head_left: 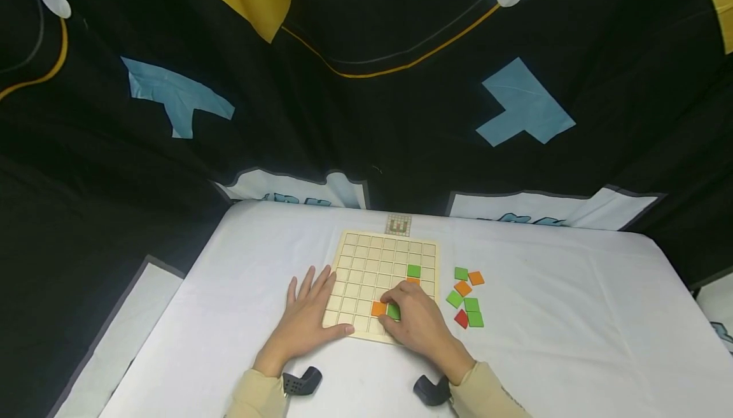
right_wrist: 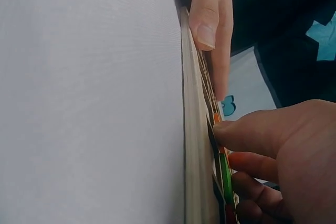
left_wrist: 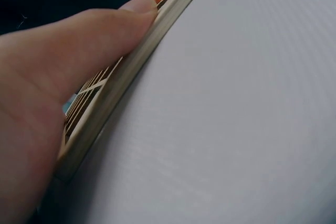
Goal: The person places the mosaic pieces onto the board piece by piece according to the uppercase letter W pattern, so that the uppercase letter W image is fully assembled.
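Observation:
A wooden grid board [head_left: 366,259] lies on the white table. My left hand [head_left: 312,316] rests along its left edge with fingers straight and spread, the thumb [left_wrist: 134,17] over the near rim. My right hand [head_left: 420,319] is over the near right part, thumb and index finger pinching an orange square tile [head_left: 378,308] at the grid. Right beside that tile, a green tile [head_left: 393,311] shows between thumb and fingers. Farther up the board lie another green tile [head_left: 413,271] and an orange tile [head_left: 413,280], the latter partly hidden by the hand. A bit of red tile [right_wrist: 230,213] shows under my right fingers.
Right of the board, several loose green and orange tiles lie with a red piece [head_left: 461,319]. A small printed pattern card [head_left: 397,224] lies beyond the board's far edge. A dark patterned curtain [head_left: 366,125] hangs behind the table.

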Demonstrator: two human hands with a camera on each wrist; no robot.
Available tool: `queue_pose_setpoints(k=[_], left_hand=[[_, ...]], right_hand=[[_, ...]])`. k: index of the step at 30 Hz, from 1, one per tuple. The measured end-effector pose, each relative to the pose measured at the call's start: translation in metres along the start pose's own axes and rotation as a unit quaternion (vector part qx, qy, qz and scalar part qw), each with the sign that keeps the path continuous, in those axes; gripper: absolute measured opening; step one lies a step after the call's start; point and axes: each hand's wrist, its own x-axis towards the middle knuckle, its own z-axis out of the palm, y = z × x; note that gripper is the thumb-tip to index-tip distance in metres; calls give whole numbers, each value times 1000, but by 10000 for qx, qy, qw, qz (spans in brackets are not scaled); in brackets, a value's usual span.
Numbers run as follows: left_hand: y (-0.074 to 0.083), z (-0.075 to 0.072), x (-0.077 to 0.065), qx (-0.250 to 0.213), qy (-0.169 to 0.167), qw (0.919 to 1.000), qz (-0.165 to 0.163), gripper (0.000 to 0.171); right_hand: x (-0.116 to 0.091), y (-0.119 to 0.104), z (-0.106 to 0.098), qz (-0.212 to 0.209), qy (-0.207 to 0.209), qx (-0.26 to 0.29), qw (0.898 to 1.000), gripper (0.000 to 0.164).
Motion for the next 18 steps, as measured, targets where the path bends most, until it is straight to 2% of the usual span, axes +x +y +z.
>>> queue_pose_setpoints(k=[7, 18], left_hand=[[1, 0, 0, -16, 16, 10000, 17, 112], [0, -1, 0, 34, 91, 9999, 85, 112]], right_hand=[[-2, -2, -9, 20, 91, 431, 9990, 23], [-12, 5, -30, 410, 204, 1189, 9918, 23]])
